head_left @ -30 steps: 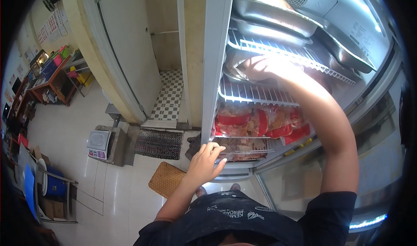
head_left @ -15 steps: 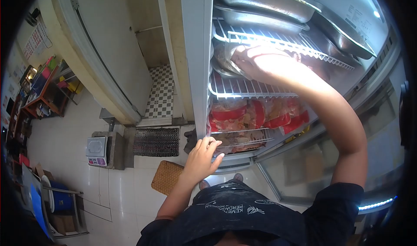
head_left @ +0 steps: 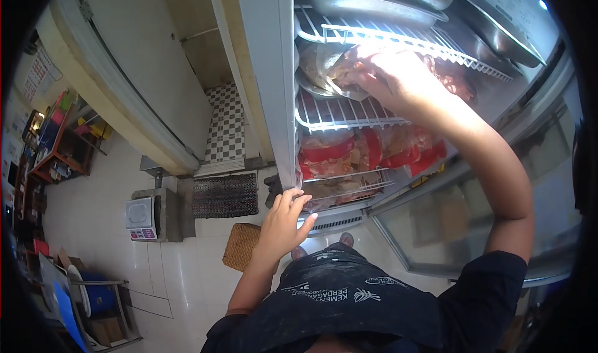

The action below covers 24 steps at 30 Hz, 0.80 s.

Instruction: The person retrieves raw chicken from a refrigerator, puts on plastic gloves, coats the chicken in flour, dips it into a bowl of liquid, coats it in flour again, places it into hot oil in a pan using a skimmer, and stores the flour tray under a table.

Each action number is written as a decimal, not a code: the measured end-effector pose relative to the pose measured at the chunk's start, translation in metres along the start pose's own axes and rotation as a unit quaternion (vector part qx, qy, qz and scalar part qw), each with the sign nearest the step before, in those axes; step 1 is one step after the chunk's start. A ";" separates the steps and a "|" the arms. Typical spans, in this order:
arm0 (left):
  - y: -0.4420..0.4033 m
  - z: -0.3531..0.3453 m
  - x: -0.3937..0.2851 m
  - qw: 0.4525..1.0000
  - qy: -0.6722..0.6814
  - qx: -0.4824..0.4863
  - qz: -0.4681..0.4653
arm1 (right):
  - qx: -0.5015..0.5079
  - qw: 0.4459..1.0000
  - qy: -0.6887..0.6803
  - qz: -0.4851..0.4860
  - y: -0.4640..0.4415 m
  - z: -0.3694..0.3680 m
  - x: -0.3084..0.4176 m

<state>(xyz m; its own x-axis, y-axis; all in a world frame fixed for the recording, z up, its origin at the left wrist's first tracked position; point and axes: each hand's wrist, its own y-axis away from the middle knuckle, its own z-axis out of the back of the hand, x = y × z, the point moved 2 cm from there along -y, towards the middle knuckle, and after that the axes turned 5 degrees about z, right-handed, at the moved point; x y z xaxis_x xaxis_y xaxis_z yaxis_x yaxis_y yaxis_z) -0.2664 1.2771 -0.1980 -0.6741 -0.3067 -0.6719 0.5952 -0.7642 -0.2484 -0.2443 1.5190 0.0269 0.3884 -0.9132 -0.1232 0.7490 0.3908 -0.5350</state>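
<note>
My right hand (head_left: 380, 73) reaches into the upright fridge, its fingers closed on a clear plastic bag (head_left: 321, 63). The bag sits at the left end of a white wire shelf (head_left: 349, 117), on what looks like a metal dish. What the bag contains is hard to make out, and bright light washes out part of the hand. Lower down, my left hand (head_left: 285, 225) rests with its fingertips at the fridge's left front edge (head_left: 283, 135), thumb held apart and nothing in it.
Metal trays (head_left: 374, 7) stand on the shelf above. Below my right hand lie several red-and-clear packs (head_left: 330, 154) of what looks like meat. The glass door (head_left: 448, 228) hangs open at the right. A scale (head_left: 141, 218), a dark mat (head_left: 225, 195) and a woven stool (head_left: 240, 247) are at the left.
My right hand's fingers have shifted on the plastic bag, and more of the bag now shows. My left hand stays at the fridge edge. The view has shifted slightly.
</note>
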 end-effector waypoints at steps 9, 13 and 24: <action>-0.003 -0.007 -0.003 0.999 -0.020 0.012 -0.035 | 0.050 0.993 0.098 -0.030 -0.011 -0.013 0.005; -0.004 -0.009 -0.013 0.998 -0.012 0.016 -0.052 | 0.168 0.975 0.036 -0.138 -0.033 -0.014 0.002; 0.002 -0.011 -0.013 0.999 -0.005 0.035 -0.017 | 0.178 0.970 0.063 -0.154 -0.054 -0.033 -0.008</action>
<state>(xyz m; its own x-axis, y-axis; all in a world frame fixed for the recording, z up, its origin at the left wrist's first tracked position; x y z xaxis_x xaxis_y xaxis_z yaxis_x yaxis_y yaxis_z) -0.2516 1.2858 -0.1968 -0.6979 -0.2854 -0.6569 0.5401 -0.8120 -0.2210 -0.3057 1.5013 0.0295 0.0650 -0.9910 -0.1170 0.9658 0.0920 -0.2426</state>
